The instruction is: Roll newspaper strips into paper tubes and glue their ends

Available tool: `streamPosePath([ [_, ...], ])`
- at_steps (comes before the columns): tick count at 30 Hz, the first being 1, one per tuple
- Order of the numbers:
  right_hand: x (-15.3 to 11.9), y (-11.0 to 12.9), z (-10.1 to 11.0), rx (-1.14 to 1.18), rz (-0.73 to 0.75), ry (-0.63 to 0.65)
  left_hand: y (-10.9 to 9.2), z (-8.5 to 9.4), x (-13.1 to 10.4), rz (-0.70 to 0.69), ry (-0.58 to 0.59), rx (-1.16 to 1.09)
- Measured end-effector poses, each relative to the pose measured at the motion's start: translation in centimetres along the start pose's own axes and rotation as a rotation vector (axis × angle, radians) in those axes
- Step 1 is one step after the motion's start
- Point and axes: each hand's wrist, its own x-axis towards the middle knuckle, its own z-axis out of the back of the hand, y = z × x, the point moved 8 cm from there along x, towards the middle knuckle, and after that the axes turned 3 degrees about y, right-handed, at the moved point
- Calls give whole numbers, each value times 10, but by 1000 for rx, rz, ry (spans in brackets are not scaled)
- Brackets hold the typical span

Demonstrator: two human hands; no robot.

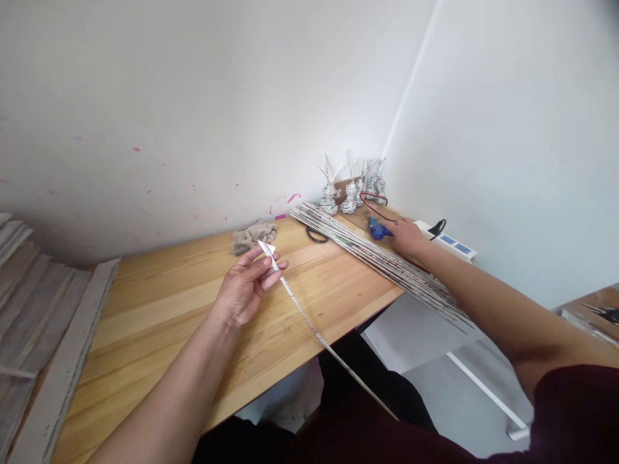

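Note:
My left hand pinches a thin rolled newspaper tube near its upper end, where a small white paper flap stands loose. From there the tube slants down to the right, past the table edge towards my body. Stretched out to the back right, my right hand is closed at the rear of a blue glue gun, which lies low over the table. Part of its grip is hidden by my fingers. A red cord loops up behind the glue gun.
A bundle of paper tubes crosses the table and overhangs its front edge. Black scissor handles and a grey cloth lie near the wall. Woven paper figures stand in the corner. A white power strip is beside my right forearm; stacked paper is at left.

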Motion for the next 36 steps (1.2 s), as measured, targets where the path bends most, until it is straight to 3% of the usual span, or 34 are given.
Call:
streamPosePath([
  [3, 5, -4, -6, 28, -48, 20, 0, 0, 0, -1, 6, 11],
  [11, 1, 8, -1, 122, 35, 105, 1, 1, 1, 3, 11, 9],
  [16, -7, 19, 29, 129, -78, 69, 0, -2, -1, -3, 0, -32],
  [18, -10, 46, 54, 173, -64, -45, 0, -4, -1, 8, 12, -45],
  [20, -16, 94, 75, 276, 42, -82, -1, -4, -1, 5, 9, -61],
  [21, -21, 120, 83, 449, 90, -95, -1, -3, 0, 4, 9, -65],
  [24, -37, 211, 91, 911, 315, 68, -4, 0, 2, -23, 8, -62],
  [27, -43, 273, 84, 1265, 363, 210, -8, 7, 5, -64, -7, -38],
  [30, -39, 300, 69, 1560, 301, 345, -10, 10, 9, -79, 8, -25],
  [36, -32, 296, 63, 1699, 224, 328, -10, 6, 11, -41, 51, -56],
])
